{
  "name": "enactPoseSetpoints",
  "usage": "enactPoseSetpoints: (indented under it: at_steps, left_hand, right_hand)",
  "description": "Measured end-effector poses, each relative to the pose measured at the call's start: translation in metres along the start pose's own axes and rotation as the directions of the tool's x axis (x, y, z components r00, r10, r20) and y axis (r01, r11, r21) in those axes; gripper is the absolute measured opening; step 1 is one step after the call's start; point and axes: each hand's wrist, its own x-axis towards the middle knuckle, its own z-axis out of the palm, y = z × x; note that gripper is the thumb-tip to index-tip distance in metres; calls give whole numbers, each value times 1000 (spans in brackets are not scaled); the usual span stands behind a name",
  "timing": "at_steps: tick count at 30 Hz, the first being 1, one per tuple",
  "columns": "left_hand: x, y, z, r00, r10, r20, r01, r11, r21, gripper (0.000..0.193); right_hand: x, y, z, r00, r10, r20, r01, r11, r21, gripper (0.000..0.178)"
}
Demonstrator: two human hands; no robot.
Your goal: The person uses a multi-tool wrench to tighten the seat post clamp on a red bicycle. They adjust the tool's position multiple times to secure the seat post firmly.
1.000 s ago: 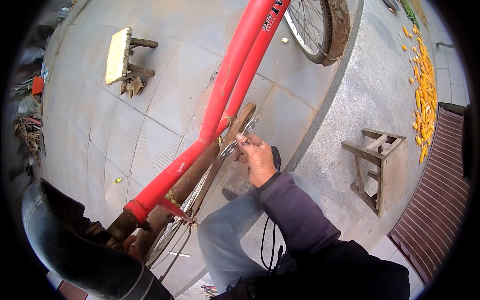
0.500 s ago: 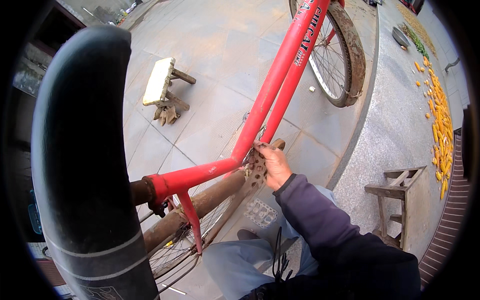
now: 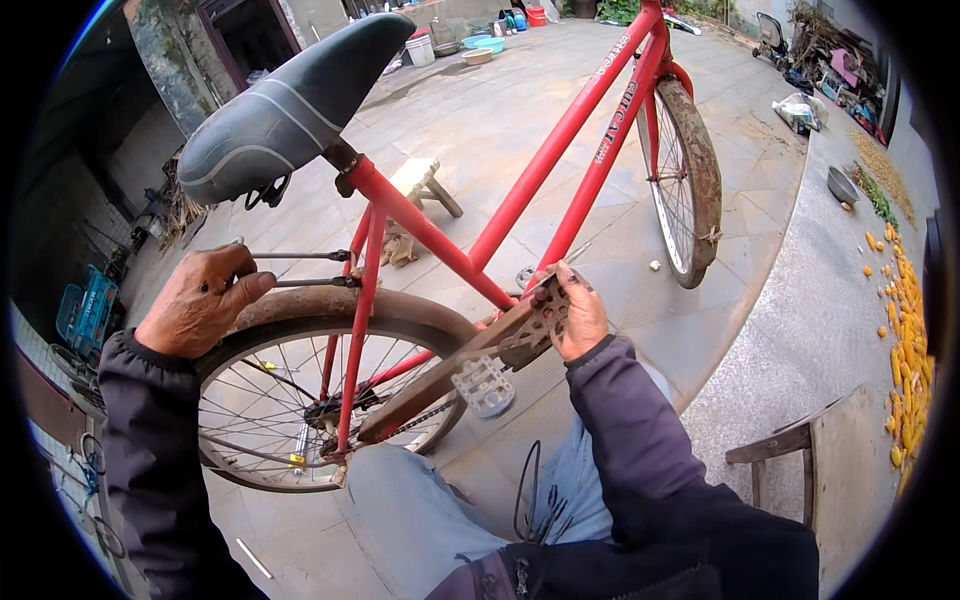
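Note:
A red bicycle [image 3: 520,215] stands before me, its front wheel pointing away. My left hand [image 3: 200,297] is closed around thin metal rods [image 3: 305,256] that run to the frame below the black saddle [image 3: 300,110], above the rusty rear mudguard [image 3: 320,300]. At the front of the rusty chain guard [image 3: 440,380], beside the holed chainring [image 3: 540,325], my right hand [image 3: 580,318] pinches with dark-stained fingertips. A thin pale line shows past them; what they hold is unclear. The pedal [image 3: 483,388] hangs just below. Spokes of the rear wheel [image 3: 270,420] show under the mudguard.
A low stool [image 3: 415,178] stands beyond the bicycle; a wooden stool [image 3: 850,480] is at my right. Corn cobs [image 3: 910,370] and a grey bowl [image 3: 842,185] lie on the raised ledge. A white stick [image 3: 254,559] lies on the floor. Basins [image 3: 488,45] stand far back.
The view has swung back and widened, so the saddle looks smaller and the whole rear wheel shows. My left hand has come into view on the rods. My right hand stays by the chainring.

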Motion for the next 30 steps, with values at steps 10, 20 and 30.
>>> enactPoseSetpoints:
  at_steps: [10, 20, 30]
  left_hand:
    - [-29, 60, 47, 901, 202, -385, -114, 964, 240, 28]
    - [-97, 104, 153, 999, -1, 36, 24, 768, -640, 30]
    - [-76, 76, 144, 992, 4, 127, 119, 313, -942, 20]
  right_hand:
    - [-48, -10, -10, 953, 117, 280, -173, 968, 182, 23]
    - [-117, -5, 80, 924, 169, 344, -265, 930, 254, 37]
    - [-79, -17, 115, 919, 130, 373, -226, 948, 225, 40]
